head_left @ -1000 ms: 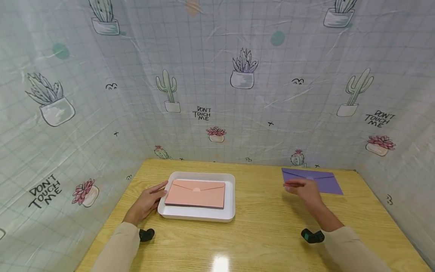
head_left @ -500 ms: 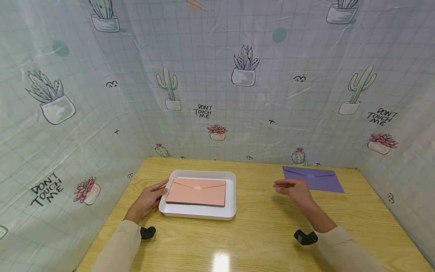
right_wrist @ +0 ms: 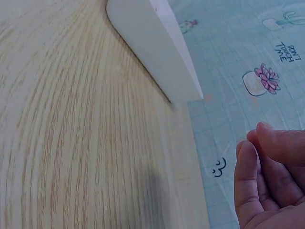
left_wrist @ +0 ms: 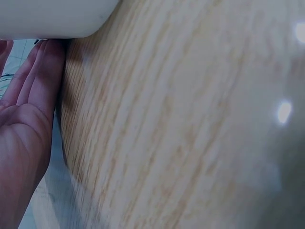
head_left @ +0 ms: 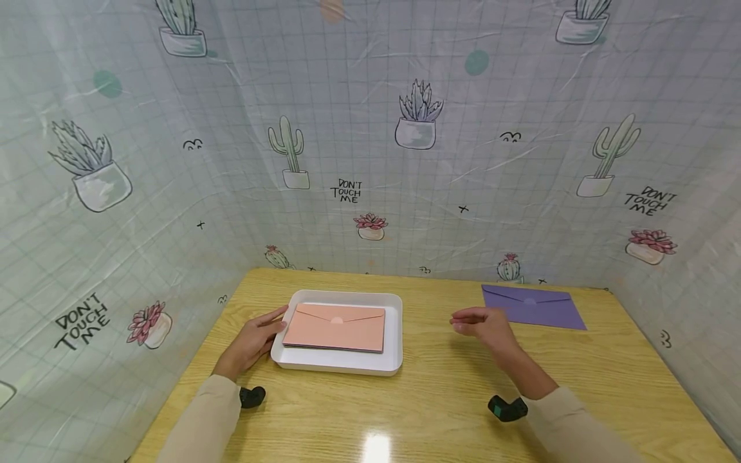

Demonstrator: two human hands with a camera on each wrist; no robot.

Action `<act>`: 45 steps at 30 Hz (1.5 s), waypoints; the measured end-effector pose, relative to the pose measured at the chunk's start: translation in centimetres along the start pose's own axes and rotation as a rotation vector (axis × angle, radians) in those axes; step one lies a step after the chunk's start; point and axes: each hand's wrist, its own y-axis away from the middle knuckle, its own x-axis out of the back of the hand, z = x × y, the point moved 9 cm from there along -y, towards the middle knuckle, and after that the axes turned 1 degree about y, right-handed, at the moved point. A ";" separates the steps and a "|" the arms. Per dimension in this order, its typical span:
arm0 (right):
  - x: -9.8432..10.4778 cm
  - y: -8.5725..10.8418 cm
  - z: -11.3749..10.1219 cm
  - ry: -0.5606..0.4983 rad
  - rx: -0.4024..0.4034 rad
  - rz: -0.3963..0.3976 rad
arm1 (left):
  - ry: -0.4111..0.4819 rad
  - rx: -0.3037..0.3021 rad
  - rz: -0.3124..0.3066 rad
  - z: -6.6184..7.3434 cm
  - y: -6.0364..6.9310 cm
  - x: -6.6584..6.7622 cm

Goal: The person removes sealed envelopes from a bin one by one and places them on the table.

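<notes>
A white tray point(head_left: 336, 361) stands left of centre on the table, with a small stack of envelopes in it, a salmon-pink envelope point(head_left: 334, 329) on top. My left hand point(head_left: 247, 344) touches the tray's left side, fingers extended; in the left wrist view the hand point(left_wrist: 29, 105) lies against the underside edge of the tray point(left_wrist: 52, 18). My right hand point(head_left: 486, 331) hovers over the table between the tray and a purple envelope point(head_left: 535, 307), holding nothing. In the right wrist view the fingers of the hand point(right_wrist: 271, 176) bend loosely, away from the tray wall point(right_wrist: 152, 47).
The wooden table point(head_left: 440, 411) carries the tray on the left and the purple envelope at the back right. A patterned curtain point(head_left: 347, 128) hangs behind the table and along both sides. A black device sits at each wrist.
My right hand has moved left, away from the purple envelope and toward the tray. The left hand stays at the tray's side. The tray and envelopes have not moved.
</notes>
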 end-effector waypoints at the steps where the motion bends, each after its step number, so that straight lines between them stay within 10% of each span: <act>1: -0.2 0.0 -0.1 -0.002 0.004 -0.002 | -0.002 -0.001 0.001 0.0 0.0 0.0; 45: -7.4 -0.3 -1.6 -0.051 -0.005 -0.042 | 0.002 -0.006 0.044 0.2 0.5 -0.2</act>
